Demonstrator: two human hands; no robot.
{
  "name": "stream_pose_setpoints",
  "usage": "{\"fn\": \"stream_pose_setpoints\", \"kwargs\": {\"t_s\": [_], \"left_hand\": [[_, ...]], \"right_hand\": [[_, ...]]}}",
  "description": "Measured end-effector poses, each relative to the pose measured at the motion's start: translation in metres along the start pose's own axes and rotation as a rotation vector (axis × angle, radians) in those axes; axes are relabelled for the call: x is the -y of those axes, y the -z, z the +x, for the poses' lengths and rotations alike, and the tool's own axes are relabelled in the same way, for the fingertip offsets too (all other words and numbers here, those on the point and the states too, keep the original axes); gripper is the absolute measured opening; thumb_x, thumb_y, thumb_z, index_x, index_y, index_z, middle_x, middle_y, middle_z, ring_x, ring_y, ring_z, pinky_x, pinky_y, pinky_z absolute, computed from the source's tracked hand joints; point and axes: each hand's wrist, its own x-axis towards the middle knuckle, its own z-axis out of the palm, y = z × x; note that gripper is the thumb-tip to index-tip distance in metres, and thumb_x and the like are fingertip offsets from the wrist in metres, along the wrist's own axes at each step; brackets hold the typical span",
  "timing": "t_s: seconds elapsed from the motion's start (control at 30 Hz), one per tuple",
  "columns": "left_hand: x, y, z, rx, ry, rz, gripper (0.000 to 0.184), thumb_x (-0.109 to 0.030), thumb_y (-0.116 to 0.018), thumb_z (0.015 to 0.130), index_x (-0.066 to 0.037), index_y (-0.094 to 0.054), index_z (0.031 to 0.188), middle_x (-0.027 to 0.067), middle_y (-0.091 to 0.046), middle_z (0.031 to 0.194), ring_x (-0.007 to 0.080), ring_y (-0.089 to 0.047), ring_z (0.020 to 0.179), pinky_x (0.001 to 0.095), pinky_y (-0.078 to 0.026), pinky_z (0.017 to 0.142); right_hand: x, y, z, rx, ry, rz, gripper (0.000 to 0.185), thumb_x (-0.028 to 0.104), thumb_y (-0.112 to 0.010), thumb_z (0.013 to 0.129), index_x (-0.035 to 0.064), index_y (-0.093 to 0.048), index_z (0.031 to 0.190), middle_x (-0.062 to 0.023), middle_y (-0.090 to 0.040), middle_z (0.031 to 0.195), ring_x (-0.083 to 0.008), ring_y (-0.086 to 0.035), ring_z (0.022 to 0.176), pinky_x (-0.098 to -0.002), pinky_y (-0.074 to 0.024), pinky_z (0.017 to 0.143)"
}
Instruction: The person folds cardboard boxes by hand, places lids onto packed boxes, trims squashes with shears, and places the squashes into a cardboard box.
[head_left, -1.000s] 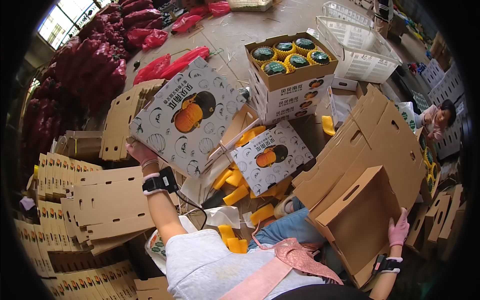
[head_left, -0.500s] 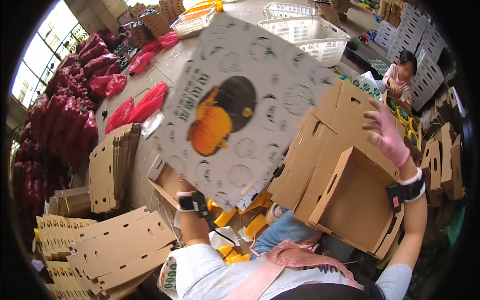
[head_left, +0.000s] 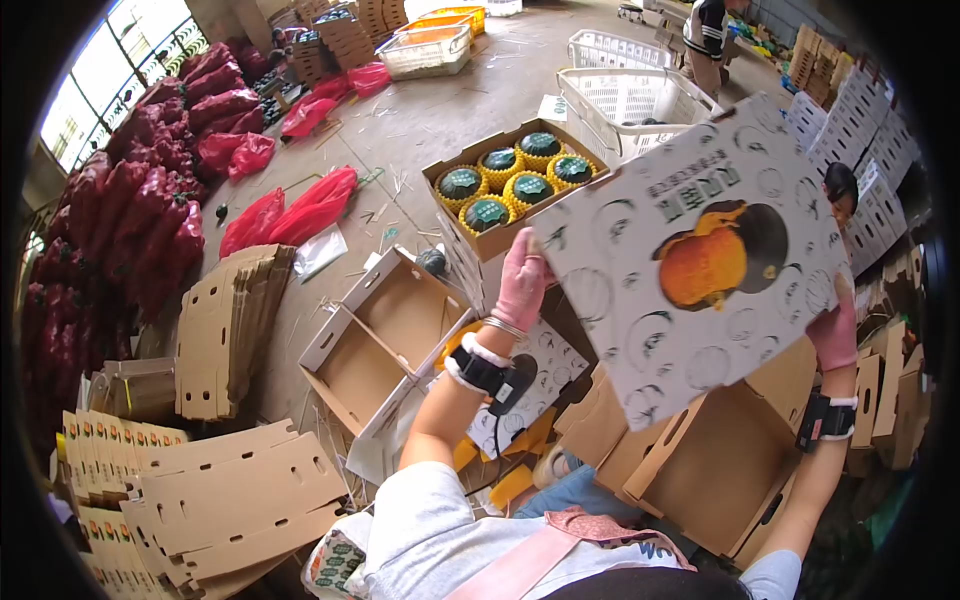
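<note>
A white printed box lid [head_left: 620, 270], with an orange-and-dark pumpkin picture on it, is held up tilted between my gloved hands. My left hand [head_left: 521, 285] grips its left edge, thumb on the printed face. At the opposite edge, my right hand [head_left: 836, 325] closes around the right side; part of it is hidden by the lid. Behind the lid stands a carton [head_left: 490, 245] of dark green squashes [head_left: 528, 188] in yellow foam nets. An open cardboard tray [head_left: 715, 465] lies below the lid near my lap.
An open white-edged box [head_left: 385, 335] sits on the floor at left. Flattened cardboard [head_left: 240, 490] is stacked nearer me. Red mesh sacks [head_left: 120, 230] line the left side. White crates [head_left: 635, 100] stand ahead. A co-worker [head_left: 840, 195] is at right, partly hidden; another person [head_left: 705, 40] stands farther back.
The lid has moved right, uncovering the carton of squashes and the open box. My right hand, spread in the air before, now holds the lid's right edge. My left hand has come into view.
</note>
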Motion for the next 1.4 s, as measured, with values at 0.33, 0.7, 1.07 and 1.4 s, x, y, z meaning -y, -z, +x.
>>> {"fn": "stream_pose_setpoints", "kwargs": {"t_s": [0.33,0.7,1.07,1.4], "left_hand": [[-0.039,0.11,0.184,-0.029,0.19,2.049,0.08,-0.064,-0.022,0.088,-0.007,-0.022,0.144,0.0101,-0.014,0.153,0.0246,-0.009,0.141,0.0551,-0.001,0.11],[-0.038,0.126,0.182,-0.129,0.496,2.305,0.092,-0.072,-0.022,0.084,-0.002,-0.019,0.144,0.0133,-0.018,0.151,0.0281,-0.012,0.141,0.055,-0.002,0.11],[-0.034,0.102,0.112,0.409,0.218,2.145,0.071,-0.056,-0.031,0.092,-0.005,-0.026,0.142,0.0159,-0.02,0.15,0.0242,-0.016,0.14,0.0548,-0.002,0.11],[-0.128,0.154,0.186,-0.195,0.237,0.238,0.093,-0.071,-0.045,0.079,-0.021,-0.006,0.147,0.0172,-0.023,0.146,0.0395,-0.042,0.121,0.0538,-0.037,0.097]], "right_hand": [[0.035,0.062,-0.05,-0.743,0.436,0.136,0.061,0.041,-0.057,0.085,0.006,-0.041,0.133,-0.0095,-0.046,0.133,-0.0276,-0.044,0.122,-0.0464,-0.0406,0.098],[0.03,0.011,0.139,-0.499,0.325,0.142,0.053,0.035,-0.063,0.082,-0.0045,-0.05,0.116,-0.0193,-0.054,0.109,-0.0307,-0.053,0.094,-0.0451,-0.0467,0.088],[-0.087,-0.06,0.29,-0.247,0.014,0.251,0.064,0.051,-0.052,0.081,0.006,-0.041,0.125,-0.0178,-0.051,0.119,-0.0384,-0.053,0.109,-0.0553,-0.0458,0.091],[-0.249,-0.069,0.337,-0.297,-0.319,0.07,0.064,0.059,-0.044,0.083,0.0087,-0.045,0.123,-0.0144,-0.059,0.107,-0.0315,-0.061,0.093,-0.0528,-0.0509,0.079]]}}
